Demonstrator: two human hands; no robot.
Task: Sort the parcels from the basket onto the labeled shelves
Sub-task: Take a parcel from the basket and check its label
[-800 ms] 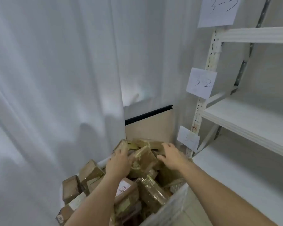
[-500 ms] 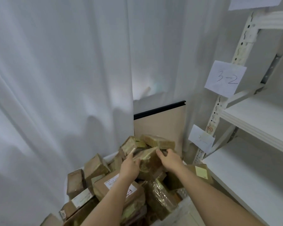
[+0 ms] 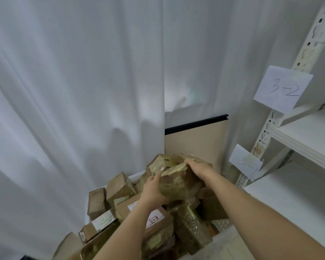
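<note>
The left hand (image 3: 152,187) cups the near lower side of a brown cardboard parcel wrapped in glossy clear tape (image 3: 177,182), its fingers curled up along the box's left face with the thumb reaching toward the top edge. The right hand (image 3: 199,168) lies over the parcel's far upper corner, fingers bent down across the top and spread a little, so the box is gripped between the two hands. The parcel sits tilted, raised just above the heap, with its lower corner close to the boxes beneath; whether it touches them cannot be told.

Just behind it another taped brown box (image 3: 160,162) leans at the peak of the heap. Below the forearms lies a flat cardboard carton with a white shipping label and a small red-edged sticker (image 3: 154,218); to its left stand several smaller brown cartons (image 3: 98,203), one with a white label (image 3: 103,220). All of these are piled in a pale basket whose perforated rim (image 3: 221,223) shows at the lower right.

To the right stands a white metal shelving rack with a slotted upright post (image 3: 270,126). A paper sheet marked "3-2" (image 3: 282,89) is fixed to the post above the white shelf board (image 3: 308,136); a lower paper sheet (image 3: 245,162) shows "3-" with the rest unreadable. A white pleated curtain (image 3: 73,91) hangs behind the heap, and a beige panel with a black top strip (image 3: 195,139) stands between curtain and rack.
</note>
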